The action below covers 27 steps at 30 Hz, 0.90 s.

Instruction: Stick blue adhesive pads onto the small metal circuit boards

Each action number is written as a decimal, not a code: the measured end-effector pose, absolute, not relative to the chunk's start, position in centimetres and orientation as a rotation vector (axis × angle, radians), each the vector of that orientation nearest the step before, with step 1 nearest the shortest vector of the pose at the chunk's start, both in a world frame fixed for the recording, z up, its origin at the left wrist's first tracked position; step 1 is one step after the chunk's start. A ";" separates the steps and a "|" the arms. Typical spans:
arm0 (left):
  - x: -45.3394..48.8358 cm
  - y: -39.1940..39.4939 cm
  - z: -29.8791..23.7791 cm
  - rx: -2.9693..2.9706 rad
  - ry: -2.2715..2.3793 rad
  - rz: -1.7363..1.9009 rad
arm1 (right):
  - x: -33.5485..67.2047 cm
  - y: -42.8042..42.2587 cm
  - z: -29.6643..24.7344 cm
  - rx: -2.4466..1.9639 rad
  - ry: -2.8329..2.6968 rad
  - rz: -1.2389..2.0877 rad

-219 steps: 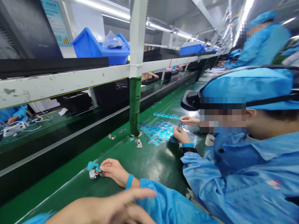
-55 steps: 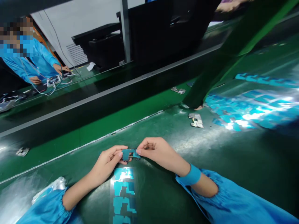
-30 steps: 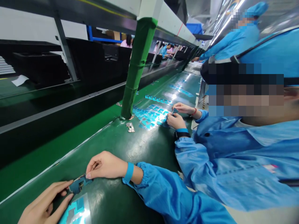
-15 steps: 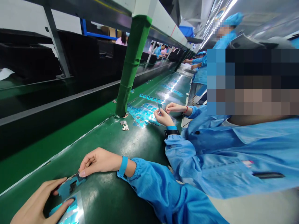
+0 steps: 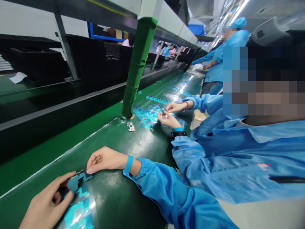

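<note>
A small circuit board (image 5: 77, 182), partly covered in blue film and with a dark cut-out, is held between my two hands low over the table. At its left end, my left hand (image 5: 47, 198) grips it with the thumb on the near edge and the index finger on the far one. My right hand (image 5: 107, 160) pinches the right end between thumb and fingers; a blue strap circles that wrist. Directly below the board lies a clear sheet of blue film pieces (image 5: 82, 213), partly hidden by my left hand.
A co-worker's hands (image 5: 168, 116) handle a small piece above more blue film sheets (image 5: 147, 116). A loose circuit board (image 5: 130, 126) lies near the foot of a green-wrapped post (image 5: 137, 63). A raised ledge (image 5: 59, 103) runs along the table's left side.
My left thumb has moved up from the film sheet to the board's near edge. The whole view has shifted slightly. My right hand keeps its pinch on the board.
</note>
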State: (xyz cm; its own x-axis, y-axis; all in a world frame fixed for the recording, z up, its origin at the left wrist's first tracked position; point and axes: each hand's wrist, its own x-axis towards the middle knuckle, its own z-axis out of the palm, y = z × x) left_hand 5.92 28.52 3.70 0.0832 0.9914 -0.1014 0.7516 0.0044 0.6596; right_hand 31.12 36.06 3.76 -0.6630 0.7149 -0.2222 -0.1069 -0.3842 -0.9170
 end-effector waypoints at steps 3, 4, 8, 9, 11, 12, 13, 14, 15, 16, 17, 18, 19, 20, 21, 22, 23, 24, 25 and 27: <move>7.3 28.5 5.2 1.375 1.545 0.653 | 30.9 35.5 4.1 -0.857 -1.279 2.022; 7.8 28.5 5.6 1.276 1.478 0.703 | 30.8 35.3 4.2 -0.866 -1.268 2.000; 8.7 28.5 6.2 1.092 1.337 0.796 | 30.8 35.0 4.2 -0.885 -1.268 1.964; 8.8 28.5 6.1 1.081 1.328 0.813 | 30.8 35.0 4.1 -0.889 -1.283 1.966; 8.8 28.3 5.8 1.095 1.341 0.848 | 30.8 35.0 4.1 -0.896 -1.313 1.969; 8.8 28.1 5.6 1.112 1.357 0.860 | 30.7 34.9 4.2 -0.904 -1.328 1.965; 8.8 28.0 5.4 1.127 1.374 0.869 | 30.7 34.8 4.2 -0.916 -1.342 1.959; 8.8 27.9 5.2 1.141 1.386 0.877 | 30.6 34.7 4.3 -0.932 -1.355 1.950; 8.8 27.8 5.0 1.150 1.394 0.885 | 30.6 34.6 4.3 -0.952 -1.368 1.939; 8.8 27.7 4.8 1.153 1.395 0.893 | 30.5 34.5 4.3 -0.975 -1.380 1.926; 8.9 27.6 4.7 1.156 1.393 0.895 | 30.5 34.4 4.2 -0.999 -1.393 1.912; 8.9 27.6 4.5 1.159 1.391 0.897 | 30.4 34.4 4.2 -1.022 -1.407 1.897; 8.9 27.6 4.4 1.164 1.389 0.902 | 30.4 34.4 4.1 -1.039 -1.419 1.884; 8.8 27.6 4.3 1.171 1.385 0.906 | 30.5 34.3 4.0 -1.055 -1.431 1.871; 8.8 27.6 4.3 1.180 1.378 0.907 | 30.5 34.3 3.9 -1.066 -1.441 1.861; 8.8 27.6 4.2 1.189 1.367 0.906 | 30.5 34.4 3.9 -1.074 -1.448 1.853; 8.8 27.6 4.2 1.197 1.353 0.907 | 30.6 34.4 3.8 -1.080 -1.455 1.849; 8.7 27.6 4.1 1.202 1.339 0.907 | 30.6 34.4 3.9 -1.087 -1.460 1.844; 8.7 27.5 4.1 1.205 1.327 0.902 | 30.6 34.4 3.9 -1.098 -1.465 1.838; 8.7 27.5 4.2 1.210 1.321 0.888 | 30.7 34.3 4.0 -1.121 -1.478 1.820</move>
State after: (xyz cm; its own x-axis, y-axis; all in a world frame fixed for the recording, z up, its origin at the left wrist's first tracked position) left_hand 8.66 27.49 4.17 0.1027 0.9701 -0.2201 0.1624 0.2019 0.9658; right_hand 30.65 34.34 4.01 -0.5108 0.8171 -0.2671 0.0937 -0.2559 -0.9621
